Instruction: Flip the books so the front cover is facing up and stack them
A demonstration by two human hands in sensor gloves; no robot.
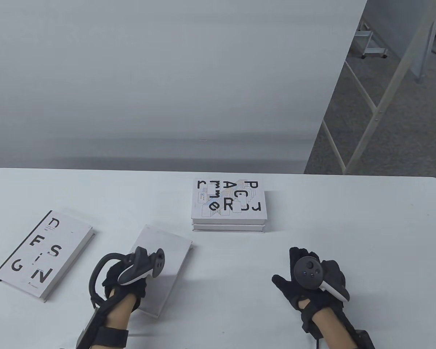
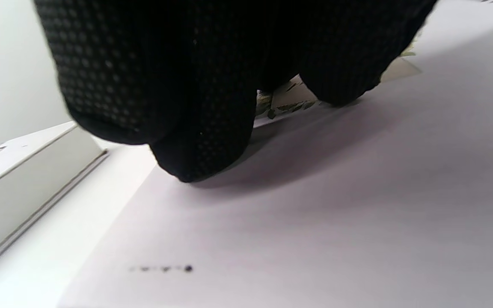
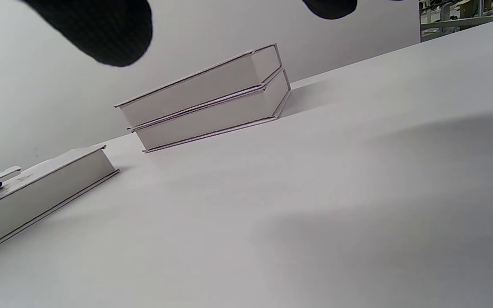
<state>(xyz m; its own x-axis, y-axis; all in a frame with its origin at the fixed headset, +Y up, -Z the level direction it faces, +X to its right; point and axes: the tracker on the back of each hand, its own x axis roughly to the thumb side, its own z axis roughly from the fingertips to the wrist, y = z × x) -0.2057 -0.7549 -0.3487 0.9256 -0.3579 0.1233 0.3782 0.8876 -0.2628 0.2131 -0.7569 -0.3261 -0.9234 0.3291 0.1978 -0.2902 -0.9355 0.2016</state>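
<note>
A stack of two white books [image 1: 229,208] lies at the table's middle, its top cover printed with black letters; it also shows in the right wrist view [image 3: 212,100]. A white book with "DESIGN" lettering [image 1: 43,254] lies face up at the left. Between them lies a book with a plain white cover up [image 1: 167,261]. My left hand [image 1: 132,278] rests on this plain book; in the left wrist view its fingertips [image 2: 195,162] touch the cover [image 2: 315,214]. My right hand [image 1: 307,271] is open and empty, fingers spread, low over the table right of the stack.
The white table [image 1: 367,236] ends at a rounded far edge, with a grey wall behind. A metal frame [image 1: 370,109] stands beyond the table's right rear corner. The plain book's edge [image 3: 37,196] shows at the left of the right wrist view.
</note>
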